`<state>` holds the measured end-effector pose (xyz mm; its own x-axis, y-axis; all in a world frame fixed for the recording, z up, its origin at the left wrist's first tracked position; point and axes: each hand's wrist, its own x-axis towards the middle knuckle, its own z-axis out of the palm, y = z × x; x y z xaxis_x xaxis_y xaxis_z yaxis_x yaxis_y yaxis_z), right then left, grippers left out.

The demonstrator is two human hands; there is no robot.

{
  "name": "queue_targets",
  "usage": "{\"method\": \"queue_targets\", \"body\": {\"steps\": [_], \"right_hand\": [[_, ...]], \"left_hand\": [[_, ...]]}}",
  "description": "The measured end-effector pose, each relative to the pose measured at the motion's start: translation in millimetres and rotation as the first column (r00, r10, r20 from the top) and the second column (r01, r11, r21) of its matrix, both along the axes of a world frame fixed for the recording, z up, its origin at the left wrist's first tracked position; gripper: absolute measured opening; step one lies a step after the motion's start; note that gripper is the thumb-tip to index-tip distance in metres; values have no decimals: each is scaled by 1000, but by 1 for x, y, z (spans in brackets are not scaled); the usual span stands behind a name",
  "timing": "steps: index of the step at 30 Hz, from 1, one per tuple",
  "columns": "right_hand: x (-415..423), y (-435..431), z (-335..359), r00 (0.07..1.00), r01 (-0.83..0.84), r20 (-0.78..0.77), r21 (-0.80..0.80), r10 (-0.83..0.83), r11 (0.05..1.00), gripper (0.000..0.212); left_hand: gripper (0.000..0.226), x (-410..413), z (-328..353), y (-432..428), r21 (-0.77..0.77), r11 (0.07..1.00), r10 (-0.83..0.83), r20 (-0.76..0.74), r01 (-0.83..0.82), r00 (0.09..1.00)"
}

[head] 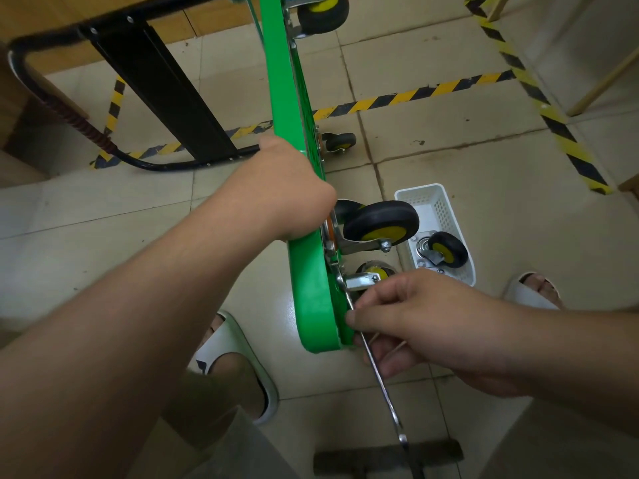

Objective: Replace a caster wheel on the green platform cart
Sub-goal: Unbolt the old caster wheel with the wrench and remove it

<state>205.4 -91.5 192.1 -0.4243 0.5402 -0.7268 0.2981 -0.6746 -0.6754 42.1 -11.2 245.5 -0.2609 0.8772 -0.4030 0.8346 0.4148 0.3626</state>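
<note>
1. Risk: the wrench point(383, 385) may slip off a poorly seated bolt, or the cart point(311, 299) may topple if its support loosens.
2. The right hand point(425, 326) pinches the wrench, fingers curled, at the corner wheel point(371, 276).
3. The left hand point(287, 191) clamps the upended cart's edge.
4. A spare wheel point(444, 252) lies in the basket point(420, 188) nearby.

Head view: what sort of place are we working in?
Probably a workshop or warehouse floor: yellow-black hazard tape marks off areas on the tiled floor, the green platform cart stands tipped on edge with a wrench at its underside, and a white basket holds a loose caster.
</note>
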Motion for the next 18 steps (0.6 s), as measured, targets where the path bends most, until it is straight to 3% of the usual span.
{"method": "queue_targets", "body": {"steps": [8, 18], "right_hand": [[-4, 3, 11, 991, 92, -97, -40, -95, 995, 16], [-7, 14, 1, 994, 65, -92, 20, -63, 998, 23]], "left_hand": [[58, 1, 0, 0, 3, 1000, 2, 12, -2, 1000], [54, 0, -1, 1, 12, 1000, 18, 35, -18, 999]]}}
